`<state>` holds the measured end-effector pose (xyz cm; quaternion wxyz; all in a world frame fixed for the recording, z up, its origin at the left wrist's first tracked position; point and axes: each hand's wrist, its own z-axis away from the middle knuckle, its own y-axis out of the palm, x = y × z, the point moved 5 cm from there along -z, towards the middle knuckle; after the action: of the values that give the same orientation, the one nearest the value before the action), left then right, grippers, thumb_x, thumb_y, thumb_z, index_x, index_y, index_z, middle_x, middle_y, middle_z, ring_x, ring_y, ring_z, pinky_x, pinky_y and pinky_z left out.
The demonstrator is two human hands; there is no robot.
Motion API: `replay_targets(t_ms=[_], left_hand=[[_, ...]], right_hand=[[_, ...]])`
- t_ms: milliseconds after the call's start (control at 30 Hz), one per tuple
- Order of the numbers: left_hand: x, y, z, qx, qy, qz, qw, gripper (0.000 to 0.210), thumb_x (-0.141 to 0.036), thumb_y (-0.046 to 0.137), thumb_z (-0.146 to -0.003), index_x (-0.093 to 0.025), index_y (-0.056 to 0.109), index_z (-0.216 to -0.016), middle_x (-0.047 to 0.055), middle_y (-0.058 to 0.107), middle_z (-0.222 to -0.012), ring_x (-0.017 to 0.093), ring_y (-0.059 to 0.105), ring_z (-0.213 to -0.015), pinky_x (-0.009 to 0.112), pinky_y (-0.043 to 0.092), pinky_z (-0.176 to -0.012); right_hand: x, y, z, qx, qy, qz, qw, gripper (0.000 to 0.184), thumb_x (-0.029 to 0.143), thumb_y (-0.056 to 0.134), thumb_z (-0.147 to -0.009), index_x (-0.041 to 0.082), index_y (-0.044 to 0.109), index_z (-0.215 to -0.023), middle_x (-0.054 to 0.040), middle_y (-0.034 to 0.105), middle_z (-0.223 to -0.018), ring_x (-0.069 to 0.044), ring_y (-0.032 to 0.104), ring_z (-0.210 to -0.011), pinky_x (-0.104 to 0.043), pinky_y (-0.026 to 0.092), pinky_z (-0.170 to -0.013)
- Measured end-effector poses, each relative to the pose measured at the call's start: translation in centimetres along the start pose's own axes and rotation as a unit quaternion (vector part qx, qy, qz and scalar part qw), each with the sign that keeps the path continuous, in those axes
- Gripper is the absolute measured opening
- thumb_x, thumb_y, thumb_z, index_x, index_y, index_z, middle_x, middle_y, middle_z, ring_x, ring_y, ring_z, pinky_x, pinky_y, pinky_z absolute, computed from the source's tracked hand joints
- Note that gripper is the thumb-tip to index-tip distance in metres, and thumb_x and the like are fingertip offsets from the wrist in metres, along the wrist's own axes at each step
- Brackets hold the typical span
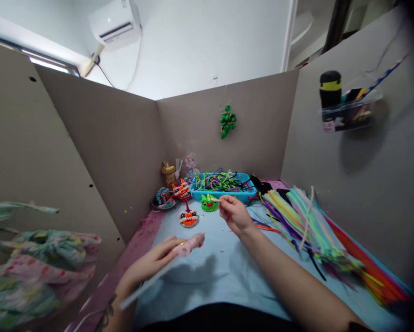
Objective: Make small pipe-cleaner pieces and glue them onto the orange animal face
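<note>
My left hand [162,252] is wrapped around a pink hot glue gun [187,246], which points right. A small green light shows on the gun, and a long whitish glue stick [151,282] sticks out behind it. My right hand [235,215], closed in a pinch, holds a short pale strip [214,199] whose kind I cannot make out. Just beyond the strip is a green animal-face craft [209,204] of fuzzy pipe cleaners. To its left lies an orange and white face craft [188,218] on the blue cloth [207,286].
A blue basket [224,196] of loose pipe cleaners stands at the back. Bundled pipe cleaners [307,221] lie at right. Several finished crafts and a dark bowl [163,205] sit back left. Grey partitions [224,152] enclose the table; a clear bin [348,115] hangs right.
</note>
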<state>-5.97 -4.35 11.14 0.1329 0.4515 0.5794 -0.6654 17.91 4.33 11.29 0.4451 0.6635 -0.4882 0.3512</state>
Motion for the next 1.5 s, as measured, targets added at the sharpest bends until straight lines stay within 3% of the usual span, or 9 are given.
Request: replay_targets(t_ms=[167,233,500,633,733,900,1033,1267,1500], left_hand=[[5.7,-3.2,0.4,-0.209,-0.046,-0.239,0.947,0.043,-0.037,0.039,-0.083,-0.018,0.050,-0.119,0.010,0.056,-0.104,0.023,0.053,-0.097,0.035,0.042,-0.086],[8.8,-4.5,1.3,-0.246,-0.092,-0.285,0.922,0.045,-0.035,0.038,-0.083,-0.015,0.047,-0.121,0.011,0.055,-0.104,0.024,0.054,-0.097,0.036,0.042,-0.085],[13.5,-6.2,1.7,-0.172,-0.167,-0.340,0.909,0.035,-0.026,0.045,-0.079,-0.018,0.050,-0.113,0.009,0.058,-0.111,0.023,0.052,-0.102,0.034,0.038,-0.089],[11.7,-6.5,1.4,-0.158,-0.203,-0.439,0.861,0.025,-0.024,0.045,-0.079,-0.018,0.057,-0.100,0.010,0.060,-0.102,0.026,0.052,-0.098,0.036,0.039,-0.084],[8.1,-4.9,0.7,-0.223,-0.192,-0.489,0.821,0.025,-0.025,0.040,-0.082,-0.016,0.058,-0.098,0.014,0.056,-0.103,0.029,0.050,-0.099,0.038,0.038,-0.080],[3.4,3.6,-3.9,-0.143,-0.089,-0.334,0.927,0.024,-0.032,0.045,-0.082,-0.018,0.055,-0.097,0.009,0.055,-0.102,0.021,0.053,-0.091,0.030,0.039,-0.078],[3.1,7.3,-7.0,-0.151,-0.126,-0.328,0.924,0.028,-0.037,0.049,-0.079,-0.014,0.054,-0.095,0.012,0.054,-0.100,0.024,0.052,-0.094,0.032,0.037,-0.078],[4.4,8.6,-7.9,-0.130,-0.111,-0.295,0.940,0.009,-0.026,0.052,-0.077,-0.017,0.054,-0.079,0.008,0.058,-0.085,0.022,0.052,-0.086,0.030,0.036,-0.071],[4.4,7.9,-10.2,-0.247,-0.039,-0.018,0.968,0.012,-0.021,0.059,-0.069,-0.018,0.055,-0.080,0.000,0.061,-0.074,0.014,0.056,-0.067,0.025,0.041,-0.064]], right_hand=[[1.8,0.5,4.1,0.261,-0.003,0.036,0.965,0.027,0.043,0.068,-0.065,0.017,0.060,-0.062,-0.0026,0.052,-0.062,-0.014,0.047,-0.057,-0.026,0.037,-0.052],[0.8,-0.7,5.7,0.297,0.012,0.090,0.950,0.022,0.038,0.066,-0.068,0.017,0.062,-0.065,-0.0034,0.054,-0.066,-0.014,0.049,-0.061,-0.026,0.038,-0.056],[-4.6,-6.7,5.3,0.027,0.095,0.094,0.991,0.029,0.042,0.064,-0.066,0.016,0.054,-0.062,0.0050,0.038,-0.049,-0.007,0.028,-0.043,-0.022,0.019,-0.041],[-4.5,-7.3,4.7,-0.037,0.081,0.136,0.987,0.027,0.041,0.062,-0.067,0.016,0.055,-0.061,0.0044,0.040,-0.050,-0.008,0.030,-0.044,-0.022,0.020,-0.042],[-3.7,-6.7,4.0,-0.046,0.051,0.182,0.981,0.024,0.038,0.060,-0.068,0.015,0.056,-0.061,0.0025,0.046,-0.053,-0.011,0.038,-0.050,-0.023,0.028,-0.047],[-2.5,-4.2,1.7,-0.060,0.007,0.219,0.974,0.021,0.034,0.056,-0.070,0.016,0.055,-0.060,0.0013,0.049,-0.056,-0.013,0.043,-0.055,-0.024,0.033,-0.052],[-3.3,-2.8,0.1,-0.087,-0.028,0.230,0.969,0.020,0.031,0.054,-0.070,0.017,0.052,-0.057,0.0018,0.048,-0.054,-0.013,0.043,-0.054,-0.024,0.033,-0.052],[-6.2,-3.6,0.7,-0.131,-0.021,0.239,0.962,0.020,0.033,0.052,-0.070,0.016,0.055,-0.060,0.0010,0.052,-0.055,-0.013,0.045,-0.054,-0.023,0.036,-0.053],[-6.8,-4.5,0.8,-0.138,-0.012,0.220,0.965,0.019,0.033,0.051,-0.069,0.016,0.053,-0.060,0.0020,0.050,-0.055,-0.012,0.044,-0.055,-0.022,0.035,-0.053]])
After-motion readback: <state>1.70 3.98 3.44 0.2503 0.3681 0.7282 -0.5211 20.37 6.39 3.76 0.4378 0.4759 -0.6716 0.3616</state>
